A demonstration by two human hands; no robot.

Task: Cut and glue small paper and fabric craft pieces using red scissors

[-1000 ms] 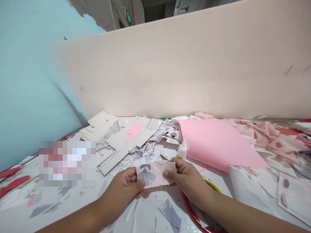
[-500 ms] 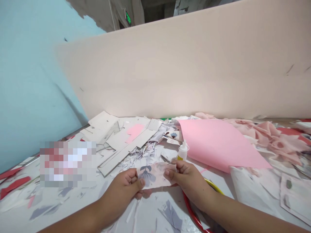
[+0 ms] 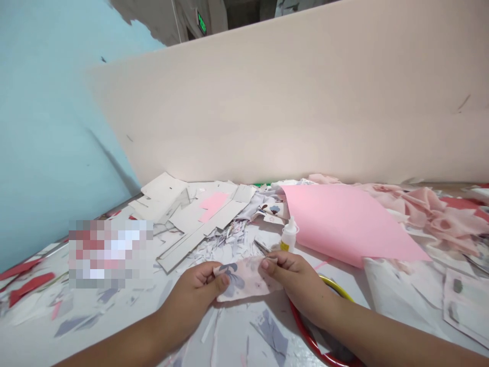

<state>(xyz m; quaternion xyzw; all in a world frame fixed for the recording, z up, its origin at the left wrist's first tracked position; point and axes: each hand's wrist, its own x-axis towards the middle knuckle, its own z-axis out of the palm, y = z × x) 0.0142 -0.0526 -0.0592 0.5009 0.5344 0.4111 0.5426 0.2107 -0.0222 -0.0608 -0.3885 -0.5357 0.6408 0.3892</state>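
Between both hands, a small rectangle of pale pink fabric [image 3: 248, 280] with a blue-grey flower print is stretched just above the table. My left hand [image 3: 198, 290] pinches its left end, thumb on top. At the other end, my right hand [image 3: 296, 280] pinches the fabric between thumb and fingers. Pointed metal blades, which look like scissor tips [image 3: 262, 247], show just beyond the right fingers; their handles are hidden. Behind my right hand stands a small white glue bottle [image 3: 289, 235] with a yellow label. A red and yellow hoop [image 3: 305, 331] lies partly under my right forearm.
A large pink sheet [image 3: 344, 219] lies at the back right, beside crumpled peach fabric [image 3: 435, 219]. Grey-white cardboard pieces [image 3: 202, 239] are piled at the back left. Scraps litter the white table [image 3: 153, 316]. A cream panel [image 3: 286, 102] stands behind; one patch at left is blurred.
The view has shifted slightly. Both hands keep their hold on the fabric, which is tilted a little differently, its right end slightly lower.
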